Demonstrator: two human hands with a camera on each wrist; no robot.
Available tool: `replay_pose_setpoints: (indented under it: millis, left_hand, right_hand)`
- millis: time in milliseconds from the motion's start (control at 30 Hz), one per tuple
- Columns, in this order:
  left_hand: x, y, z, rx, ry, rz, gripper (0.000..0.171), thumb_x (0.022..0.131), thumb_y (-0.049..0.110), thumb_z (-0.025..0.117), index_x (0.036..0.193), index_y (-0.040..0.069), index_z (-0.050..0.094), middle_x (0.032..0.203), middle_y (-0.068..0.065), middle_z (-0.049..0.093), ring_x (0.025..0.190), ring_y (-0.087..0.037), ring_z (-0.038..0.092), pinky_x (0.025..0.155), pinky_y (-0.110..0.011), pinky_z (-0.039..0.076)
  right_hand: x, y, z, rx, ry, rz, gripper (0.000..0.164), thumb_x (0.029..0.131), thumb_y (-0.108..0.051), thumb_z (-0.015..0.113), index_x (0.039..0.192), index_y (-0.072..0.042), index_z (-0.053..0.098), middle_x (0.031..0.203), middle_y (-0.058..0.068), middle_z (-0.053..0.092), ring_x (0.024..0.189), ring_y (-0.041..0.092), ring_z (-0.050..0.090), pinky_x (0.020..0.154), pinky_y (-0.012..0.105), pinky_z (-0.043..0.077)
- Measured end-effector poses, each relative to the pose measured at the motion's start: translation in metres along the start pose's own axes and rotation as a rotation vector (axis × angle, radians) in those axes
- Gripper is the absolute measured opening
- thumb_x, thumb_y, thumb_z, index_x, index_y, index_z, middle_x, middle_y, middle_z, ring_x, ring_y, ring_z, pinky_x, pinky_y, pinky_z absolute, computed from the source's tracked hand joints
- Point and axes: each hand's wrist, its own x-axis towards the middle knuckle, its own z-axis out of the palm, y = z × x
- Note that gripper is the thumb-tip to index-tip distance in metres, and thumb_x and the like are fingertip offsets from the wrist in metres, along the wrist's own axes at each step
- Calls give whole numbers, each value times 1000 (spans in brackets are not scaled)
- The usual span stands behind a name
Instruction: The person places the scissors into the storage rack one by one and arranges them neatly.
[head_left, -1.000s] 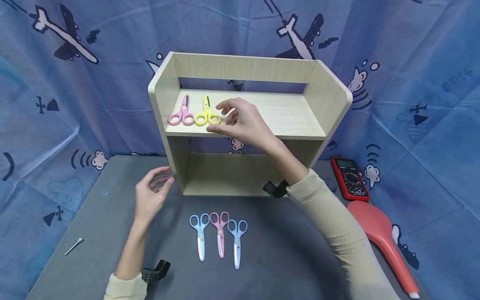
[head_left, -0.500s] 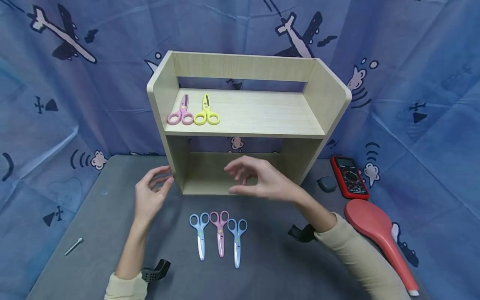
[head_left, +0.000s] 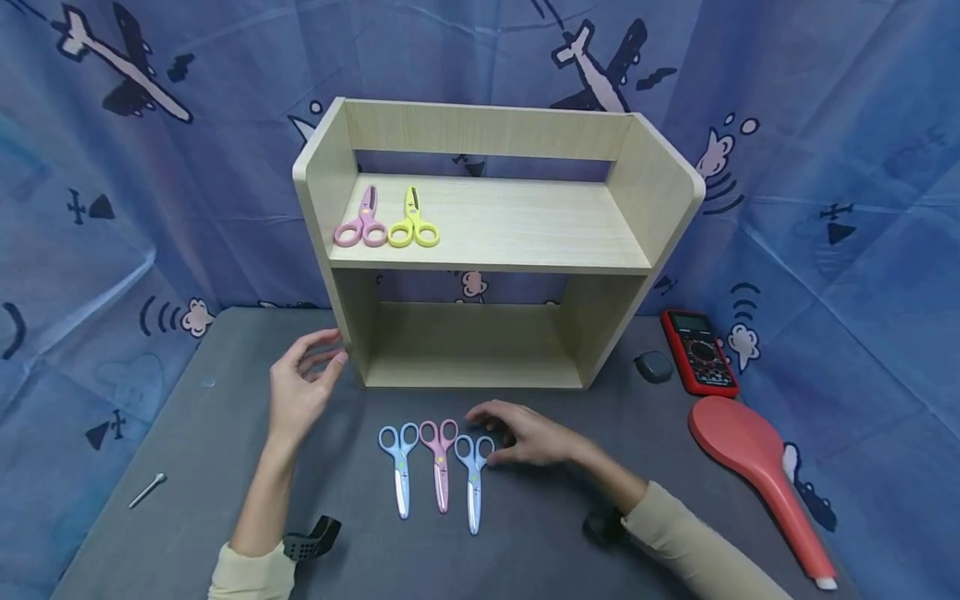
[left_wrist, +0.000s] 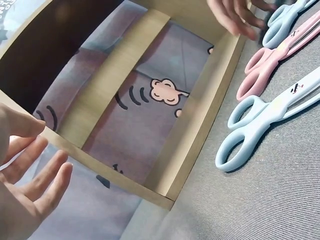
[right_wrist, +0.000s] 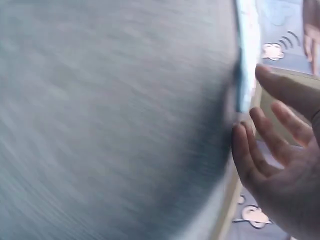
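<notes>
Three closed scissors lie in a row on the table: light blue scissors [head_left: 402, 475], pink scissors [head_left: 440, 467] and blue scissors [head_left: 474, 492], handles towards the shelf. My right hand [head_left: 536, 437] hovers beside the handles of the blue pair, thumb and fingers apart with nothing between them. Contact with the handles cannot be made out. My left hand [head_left: 302, 392] has its fingertips at the left side panel of the wooden shelf [head_left: 510, 225], fingers loosely bent. On the upper board stand pink scissors [head_left: 368, 215] and yellow scissors [head_left: 412, 218], side by side at the left, points to the back.
At the right are a black mouse [head_left: 654, 367], a red multimeter [head_left: 701, 354] and a red paddle-shaped thing with a long handle [head_left: 738, 442]. A metal bolt [head_left: 147, 492] lies at the left. Blue printed cloth [head_left: 247, 208] hangs behind and at both sides.
My right hand has come down from beside the yellow scissors on the upper board, past the lower compartment, to the blue scissors on the table. The left hand has stayed in place.
</notes>
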Motion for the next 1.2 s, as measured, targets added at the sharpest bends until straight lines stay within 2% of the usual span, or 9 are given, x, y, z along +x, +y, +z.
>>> replay_pose_setpoints:
  millis: [200,367,500,633,700,767,933,1067,1200]
  left_hand:
    - [0,1,-1,-5,13,-3,35,99,-2,75,134,-1,72,135,-22,73,102,7,73,79,-12,61]
    - [0,1,-2,-4,9,-3,35,99,-2,75,134,-1,71,136,-22,73,103,7,72,79,-11,60]
    - [0,1,-1,-8,3,-10,36,99,-1,76,135,0,72,136,-21,73,104,6,73,80,-12,61]
    - [1,0,0,-13,-3,-18,36,99,0,75,135,0,71,136,-21,73,105,4,73,81,-13,61]
    - [1,0,0,-14,-5,-19,36,99,0,75,135,0,71,136,-21,73,105,3,73,81,-13,62]
    - [1,0,0,-11,-5,-18,36,99,0,76,135,0,71,136,-21,73,105,4,73,81,-13,62]
    - [0,0,0,6,-3,-15,36,99,0,76,135,1,72,136,-21,74,104,6,72,81,-13,61]
    - [0,0,0,-1,-3,-11,36,99,0,75,135,0,72,136,-21,73,104,6,72,81,-12,61]
    - [0,-1,1,-12,-1,-8,36,99,-1,75,135,0,71,135,-22,73,103,6,72,81,-12,61]
  right_hand:
    - [5,4,5,-43,-21,18,56,89,-11,90,138,-8,63,115,5,71,102,18,65,84,26,57]
    - [1,1,-4,-70,-107,62,62,85,-13,93,139,-6,64,99,0,67,84,7,60,72,18,51]
    - [-5,2,-9,-17,-217,73,71,82,-12,95,146,-7,62,98,1,66,77,2,58,67,16,51]
    - [-10,4,-13,77,-298,85,59,83,-12,95,136,-11,69,99,6,68,73,0,60,64,16,53]
    - [-12,5,-13,94,-296,86,54,84,-14,95,132,-11,70,101,8,68,73,1,61,65,16,54]
    - [-13,4,-11,86,-278,85,58,84,-18,96,134,-10,69,104,8,68,74,1,62,66,16,54]
    - [-12,-2,0,-65,-214,43,74,80,-28,100,143,-11,65,107,2,65,78,-2,57,71,15,50]
    - [-14,-12,5,-195,-192,56,70,80,-28,99,140,-13,67,109,0,65,82,-2,54,72,14,48]
    - [-16,-18,6,-222,-204,88,59,82,-26,96,134,-17,69,115,-1,62,87,0,52,73,16,46]
